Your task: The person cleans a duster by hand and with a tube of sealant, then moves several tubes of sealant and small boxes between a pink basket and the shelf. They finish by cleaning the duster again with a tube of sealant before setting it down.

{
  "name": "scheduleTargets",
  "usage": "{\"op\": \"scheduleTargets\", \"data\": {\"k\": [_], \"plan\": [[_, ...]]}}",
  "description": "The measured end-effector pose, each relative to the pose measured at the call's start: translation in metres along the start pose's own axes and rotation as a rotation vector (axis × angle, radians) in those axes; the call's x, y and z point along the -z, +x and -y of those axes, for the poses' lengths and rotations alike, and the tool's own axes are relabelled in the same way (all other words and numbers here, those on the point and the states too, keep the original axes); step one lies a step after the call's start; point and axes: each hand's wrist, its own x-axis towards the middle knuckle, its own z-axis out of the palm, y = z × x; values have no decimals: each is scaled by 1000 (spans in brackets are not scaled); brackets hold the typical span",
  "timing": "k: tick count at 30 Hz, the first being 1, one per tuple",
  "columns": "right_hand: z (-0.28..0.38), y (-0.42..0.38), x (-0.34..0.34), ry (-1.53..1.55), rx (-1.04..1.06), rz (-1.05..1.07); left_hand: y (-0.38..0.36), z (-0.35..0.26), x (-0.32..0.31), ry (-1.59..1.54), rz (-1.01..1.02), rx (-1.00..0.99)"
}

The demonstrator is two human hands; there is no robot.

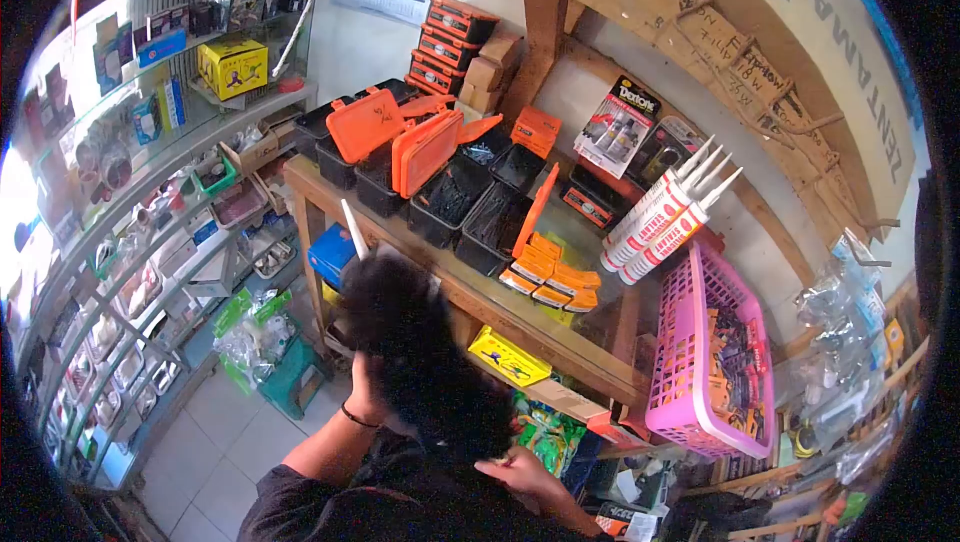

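Note:
A black fluffy duster (430, 362) fills the space in front of me, its bristles covering much of what lies behind. My right hand (520, 470) is closed at its lower end. My left hand (367, 394), with a dark band at the wrist, is at the duster's left side, its fingers mostly hidden. Above the duster pokes a white pointed nozzle (354, 229). It resembles those on the sealant tubes (655, 227) standing on the table (465, 287), so my left hand seems closed on such a tube, its body hidden.
Black bins (450, 202) with orange lids (428, 152) and small orange boxes (550, 277) crowd the table. A pink basket (665, 382) is at the right. A green stool (290, 382) stands on the tiled floor, beside glass shelves (130, 292) at left.

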Motion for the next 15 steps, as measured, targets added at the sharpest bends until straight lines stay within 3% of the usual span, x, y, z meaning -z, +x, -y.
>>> {"op": "scheduleTargets", "data": {"k": [1,2,3,5,6,7,8,9,10,11,13,15], "plan": [[0,3,4,46,-67,28,-13,-17,-53,-113,-61,26],[0,7,7,91,-136,57,1,-11,3,-252,350,67],[-4,10,7,83,-130,52,-1,-11,-16,-20,132,-35],[-12,16,0,-89,79,-26,5,-6,-4,-68,76,-33],[-1,11,-1,-121,178,-36,2,-2,-2,119,52,-96],[4,8,1,-122,176,-31,0,1,1,309,25,-156],[7,6,3,-188,124,6,16,8,18,691,102,-211],[11,3,4,-251,72,42,7,3,7,693,100,-208],[28,-5,4,-61,61,-2,-8,-6,-13,307,30,-109],[24,-2,5,-60,64,-5,-14,-11,-24,-80,-35,-13],[13,5,6,256,-147,150,1,-11,3,-255,370,24],[4,11,2,256,-112,156,0,-9,-11,-97,338,-32]]}}
